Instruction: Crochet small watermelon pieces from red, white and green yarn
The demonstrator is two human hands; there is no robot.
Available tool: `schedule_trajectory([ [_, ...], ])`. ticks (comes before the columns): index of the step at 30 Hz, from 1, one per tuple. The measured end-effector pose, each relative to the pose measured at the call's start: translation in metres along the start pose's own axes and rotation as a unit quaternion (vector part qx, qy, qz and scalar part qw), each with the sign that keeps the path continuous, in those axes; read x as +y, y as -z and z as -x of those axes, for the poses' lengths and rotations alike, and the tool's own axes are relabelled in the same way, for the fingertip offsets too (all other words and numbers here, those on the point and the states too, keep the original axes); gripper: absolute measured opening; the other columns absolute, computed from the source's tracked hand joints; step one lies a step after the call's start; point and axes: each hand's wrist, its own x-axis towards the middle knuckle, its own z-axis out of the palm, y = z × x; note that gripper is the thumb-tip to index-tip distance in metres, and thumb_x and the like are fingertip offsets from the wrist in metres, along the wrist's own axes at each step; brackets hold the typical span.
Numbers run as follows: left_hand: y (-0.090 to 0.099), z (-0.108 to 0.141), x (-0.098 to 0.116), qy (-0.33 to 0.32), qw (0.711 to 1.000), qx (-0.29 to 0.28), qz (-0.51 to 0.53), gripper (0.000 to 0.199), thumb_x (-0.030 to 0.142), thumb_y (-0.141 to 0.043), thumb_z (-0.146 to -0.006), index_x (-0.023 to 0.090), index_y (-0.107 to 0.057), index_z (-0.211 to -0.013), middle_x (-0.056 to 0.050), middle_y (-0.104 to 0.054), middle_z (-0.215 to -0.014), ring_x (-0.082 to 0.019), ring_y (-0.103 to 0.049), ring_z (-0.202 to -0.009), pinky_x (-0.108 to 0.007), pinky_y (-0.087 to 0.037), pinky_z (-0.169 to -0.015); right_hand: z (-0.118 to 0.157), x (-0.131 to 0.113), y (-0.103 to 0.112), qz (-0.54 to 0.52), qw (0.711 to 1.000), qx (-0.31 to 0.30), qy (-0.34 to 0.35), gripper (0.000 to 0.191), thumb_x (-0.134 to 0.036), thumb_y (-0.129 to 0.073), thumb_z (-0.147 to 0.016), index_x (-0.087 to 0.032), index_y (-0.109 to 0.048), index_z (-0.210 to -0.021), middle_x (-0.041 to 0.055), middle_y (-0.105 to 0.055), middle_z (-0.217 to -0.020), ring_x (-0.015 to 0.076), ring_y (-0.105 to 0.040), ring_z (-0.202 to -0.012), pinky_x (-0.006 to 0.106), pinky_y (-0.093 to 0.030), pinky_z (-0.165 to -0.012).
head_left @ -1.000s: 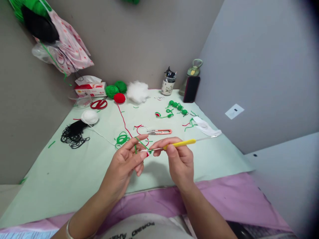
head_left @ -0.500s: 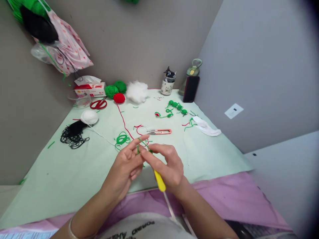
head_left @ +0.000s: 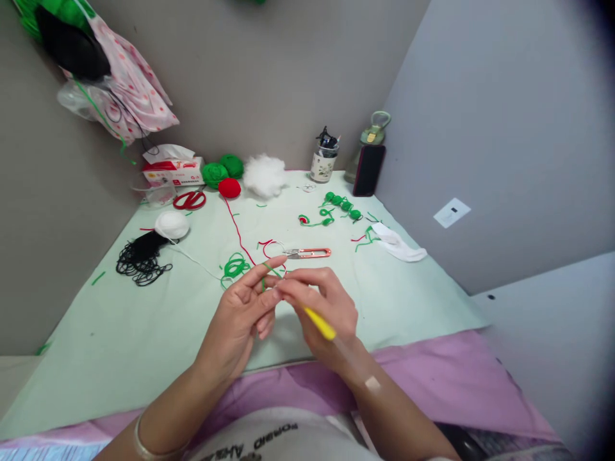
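Observation:
My right hand (head_left: 331, 310) is closed around the yellow handle of a crochet hook (head_left: 321, 324), whose pale rear end points back over my forearm. Its fingertips meet those of my left hand (head_left: 240, 307) above the table's near half. Green yarn (head_left: 271, 269) runs over the raised left index finger and round another finger. Thumb and fingertips of the left hand pinch the yarn work, which is mostly hidden between both hands. Just beyond my fingers lie orange thread snips (head_left: 314, 253) and a loose coil of green yarn (head_left: 235, 265).
Farther back are a red yarn ball (head_left: 229, 187), green yarn balls (head_left: 214, 174), white stuffing (head_left: 264, 176), red scissors (head_left: 189, 200) and a tissue box (head_left: 175, 171). Black yarn (head_left: 144, 259) and a white ball (head_left: 172, 225) lie left. Small green crocheted pieces (head_left: 344, 206) and a phone (head_left: 369, 170) are right.
The crochet hook has swung so its rear end now points farther right, over my right forearm. My right hand has turned with it; my left hand has shifted slightly.

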Motion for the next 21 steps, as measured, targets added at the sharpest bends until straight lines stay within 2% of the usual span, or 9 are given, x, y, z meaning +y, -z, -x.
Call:
schedule_trajectory([
  [2,0.0016,-0.0026,0.0024,0.045,0.998,-0.013,0.034,0.037,0.019,-0.089,-0.078,0.017,-0.081,-0.114,0.009,-0.044,-0.058,0.001,-0.028,-0.042,-0.008,-0.033,-0.038,0.0001,0.0002,0.0022,0.020,0.999,0.004,0.029,0.030,-0.009,-0.061,-0.097,-0.028,-0.077,-0.113,0.0083,-0.078,-0.105,0.0216,-0.072,-0.096,0.037,-0.061,-0.079],
  [3,0.0023,-0.0038,0.0041,0.064,0.997,-0.013,0.052,0.035,0.018,-0.089,-0.077,0.014,-0.082,-0.111,0.010,-0.041,-0.056,0.001,-0.024,-0.042,-0.008,-0.031,-0.037,-0.0006,0.0004,0.0033,-0.003,1.000,0.016,0.011,0.029,-0.010,-0.060,-0.098,-0.028,-0.077,-0.113,0.0077,-0.078,-0.103,0.0215,-0.072,-0.093,0.037,-0.061,-0.078],
  [5,0.0026,-0.0052,0.0072,0.075,0.994,0.002,0.079,0.030,0.015,-0.089,-0.075,0.012,-0.083,-0.105,0.011,-0.038,-0.055,0.000,-0.020,-0.043,-0.008,-0.029,-0.036,-0.0030,0.0008,0.0050,-0.090,0.992,0.053,-0.072,0.022,-0.016,-0.058,-0.101,-0.027,-0.077,-0.108,0.0059,-0.077,-0.094,0.0195,-0.071,-0.082,0.036,-0.059,-0.072],
  [8,0.0009,-0.0041,0.0077,0.048,0.997,0.009,0.067,0.032,0.014,-0.088,-0.075,0.016,-0.083,-0.106,0.010,-0.041,-0.058,0.000,-0.025,-0.044,-0.009,-0.033,-0.038,-0.0063,0.0011,0.0046,-0.205,0.960,0.067,-0.175,0.019,-0.026,-0.059,-0.103,-0.025,-0.078,-0.098,0.0038,-0.074,-0.087,0.0165,-0.066,-0.073,0.033,-0.056,-0.065],
  [12,-0.0011,-0.0001,0.0024,0.014,1.000,-0.002,-0.004,0.038,0.019,-0.089,-0.076,0.021,-0.081,-0.113,0.005,-0.056,-0.072,-0.001,-0.036,-0.046,-0.012,-0.038,-0.040,-0.0058,0.0019,0.0012,-0.212,0.960,0.025,-0.183,0.016,-0.030,-0.064,-0.100,-0.025,-0.079,-0.098,0.0050,-0.078,-0.094,0.0195,-0.071,-0.087,0.036,-0.059,-0.077],
  [14,-0.0008,0.0014,0.0009,0.004,1.000,0.001,-0.026,0.037,0.021,-0.088,-0.077,0.021,-0.081,-0.113,0.003,-0.060,-0.081,-0.001,-0.038,-0.047,-0.014,-0.039,-0.041,-0.0046,0.0033,0.0010,-0.229,0.950,0.036,-0.207,0.017,-0.033,-0.064,-0.101,-0.024,-0.078,-0.098,0.0051,-0.078,-0.094,0.0182,-0.071,-0.081,0.035,-0.059,-0.075],
  [18,0.0000,0.0028,0.0022,0.000,0.999,-0.004,-0.044,0.035,0.022,-0.087,-0.079,0.022,-0.081,-0.114,0.002,-0.062,-0.087,0.000,-0.039,-0.047,-0.015,-0.039,-0.041,-0.0043,0.0054,0.0040,-0.321,0.910,0.039,-0.260,0.022,-0.038,-0.060,-0.103,-0.021,-0.073,-0.096,0.0049,-0.078,-0.089,0.0166,-0.071,-0.073,0.033,-0.060,-0.069],
  [21,-0.0004,0.0032,0.0032,-0.006,0.999,-0.001,-0.048,0.034,0.023,-0.086,-0.080,0.022,-0.081,-0.114,0.003,-0.059,-0.081,-0.001,-0.039,-0.047,-0.015,-0.040,-0.042,-0.0046,0.0029,0.0072,-0.321,0.912,0.033,-0.252,0.022,-0.036,-0.057,-0.105,-0.021,-0.072,-0.098,0.0049,-0.079,-0.090,0.0159,-0.072,-0.074,0.032,-0.061,-0.071],
])
